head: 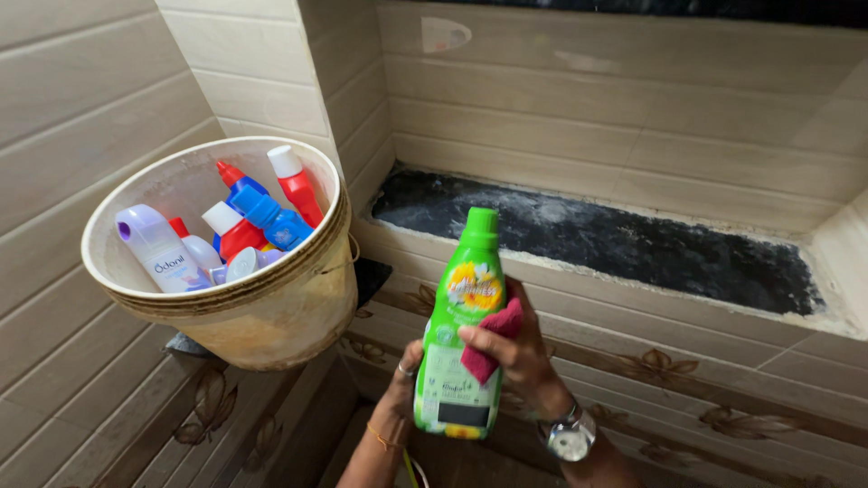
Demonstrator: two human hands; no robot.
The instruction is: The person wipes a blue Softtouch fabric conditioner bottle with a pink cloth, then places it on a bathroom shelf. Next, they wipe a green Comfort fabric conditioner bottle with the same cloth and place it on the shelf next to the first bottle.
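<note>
So, left hand (402, 384) gripping green bottle (461, 334) base, right hand (515, 348) pinching pink cloth (493, 339) against it, centre frame; wipe top-down, keep bottle upright.

1 head-worn view, looking down, close on tiled corner ledge (633, 239)

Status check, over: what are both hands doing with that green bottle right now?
Left hand grips green bottle low, upright. Right hand presses pink cloth against its front. Bucket of bottles stands apart, left. Nothing blocking.
</note>
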